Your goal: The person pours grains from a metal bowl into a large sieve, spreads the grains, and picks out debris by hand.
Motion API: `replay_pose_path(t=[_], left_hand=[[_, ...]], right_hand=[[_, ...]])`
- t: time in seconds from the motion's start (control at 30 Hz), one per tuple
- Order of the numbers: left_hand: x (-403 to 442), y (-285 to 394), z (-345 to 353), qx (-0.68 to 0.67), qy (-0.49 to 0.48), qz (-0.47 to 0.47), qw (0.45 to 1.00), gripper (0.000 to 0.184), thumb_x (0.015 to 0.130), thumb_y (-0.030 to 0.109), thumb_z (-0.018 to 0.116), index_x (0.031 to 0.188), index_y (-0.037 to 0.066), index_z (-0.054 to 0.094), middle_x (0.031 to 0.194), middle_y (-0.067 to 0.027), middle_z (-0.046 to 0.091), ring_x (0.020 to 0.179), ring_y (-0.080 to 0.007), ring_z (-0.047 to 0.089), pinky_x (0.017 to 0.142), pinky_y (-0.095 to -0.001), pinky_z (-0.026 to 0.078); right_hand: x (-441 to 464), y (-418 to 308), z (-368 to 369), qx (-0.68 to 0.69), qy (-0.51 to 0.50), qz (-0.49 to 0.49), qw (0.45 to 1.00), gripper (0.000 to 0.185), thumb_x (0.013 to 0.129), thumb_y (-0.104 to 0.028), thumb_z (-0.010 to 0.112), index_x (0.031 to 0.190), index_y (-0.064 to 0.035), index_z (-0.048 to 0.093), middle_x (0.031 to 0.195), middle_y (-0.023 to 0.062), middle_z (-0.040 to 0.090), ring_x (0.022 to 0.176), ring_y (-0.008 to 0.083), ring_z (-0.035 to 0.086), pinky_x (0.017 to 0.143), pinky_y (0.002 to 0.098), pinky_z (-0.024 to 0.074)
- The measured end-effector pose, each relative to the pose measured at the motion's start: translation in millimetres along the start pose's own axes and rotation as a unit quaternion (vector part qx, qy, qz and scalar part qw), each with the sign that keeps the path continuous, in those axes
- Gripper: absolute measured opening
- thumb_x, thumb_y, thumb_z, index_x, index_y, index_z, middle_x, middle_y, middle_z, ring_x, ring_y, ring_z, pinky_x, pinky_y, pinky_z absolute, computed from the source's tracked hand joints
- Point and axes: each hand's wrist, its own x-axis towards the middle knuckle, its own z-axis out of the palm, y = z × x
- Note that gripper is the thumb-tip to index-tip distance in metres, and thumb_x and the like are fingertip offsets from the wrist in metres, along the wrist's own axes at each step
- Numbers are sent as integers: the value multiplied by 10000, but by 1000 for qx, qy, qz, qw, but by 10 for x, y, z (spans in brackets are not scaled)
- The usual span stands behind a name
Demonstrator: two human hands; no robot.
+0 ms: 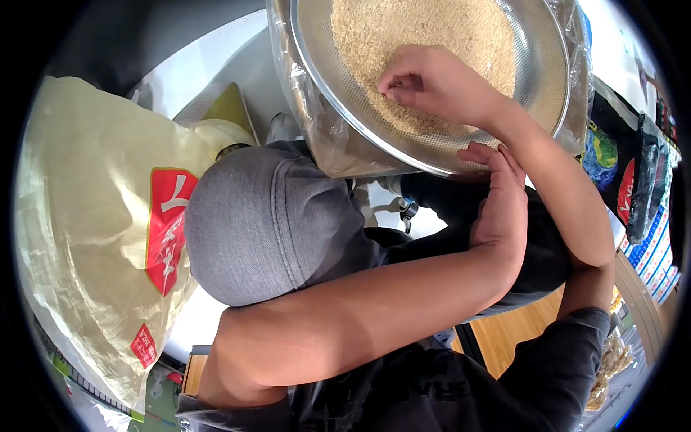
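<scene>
A round metal mesh sieve (pixel 327 93) holds a spread of tan grains (pixel 439 25) and sits over a plastic-lined container (pixel 345 147). My right hand (pixel 432 83) is over the grains, thumb and fingers pinched together at their surface; what they hold is too small to tell. At the near rim, my left hand (pixel 497 176) is bent back at the wrist beside my right forearm, its fingers apart and holding nothing visible.
A large pale yellow sack (pixel 93 216) with red labels stands at the left. A grey cloth-covered knee (pixel 237 223) is below the container. On the right are a black package (pixel 640 180) and blue-and-white boxes (pixel 651 255). Wooden flooring (pixel 504 335) shows below.
</scene>
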Motion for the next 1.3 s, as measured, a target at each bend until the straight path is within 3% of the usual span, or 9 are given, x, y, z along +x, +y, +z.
replay_pose_path(t=[0.07, 0.23, 0.6, 1.0, 1.3], left_hand=[[-11, -15, -12, 10, -1, -3, 1000, 416, 950, 151, 559, 1343, 11, 561, 1316, -200, 554, 1192, -389, 557, 898, -589, 541], [-24, -33, -29, 13, -9, 11, 1000, 401, 968, 131, 518, 1346, 2, 556, 1278, -208, 568, 1186, -388, 559, 897, -584, 542], [-40, -56, -25, 7, 0, 32, 999, 371, 1014, 149, 470, 1345, 6, 561, 1270, -206, 569, 1180, -380, 562, 908, -586, 535], [-38, -70, -20, -4, 3, 43, 999, 303, 996, 132, 479, 1219, -1, 634, 1191, -192, 601, 1155, -374, 571, 898, -584, 536], [-101, -137, -69, 46, -34, 59, 997, 449, 1017, 201, 487, 1439, 48, 488, 1363, -212, 475, 1250, -387, 497, 900, -595, 536]], right_hand=[[29, -26, 30, -23, -1, 14, 1000, 165, 874, -52, 756, 1037, -75, 757, 893, 57, 645, 751, 206, 623, 701, 332, 511], [50, -92, 2, -51, -19, 75, 996, 172, 827, -55, 741, 998, -38, 751, 933, 114, 713, 814, 262, 688, 755, 376, 554], [32, -45, 31, -88, 0, 14, 996, 173, 814, -71, 760, 983, -39, 732, 949, 111, 710, 834, 287, 688, 771, 381, 563], [27, -37, 31, -95, -5, 7, 995, 151, 808, -59, 747, 951, -39, 704, 924, 107, 683, 837, 302, 680, 765, 397, 552], [13, -28, 48, -126, -2, 1, 992, 151, 811, -101, 761, 927, -39, 687, 922, 100, 684, 855, 308, 683, 774, 406, 551]])
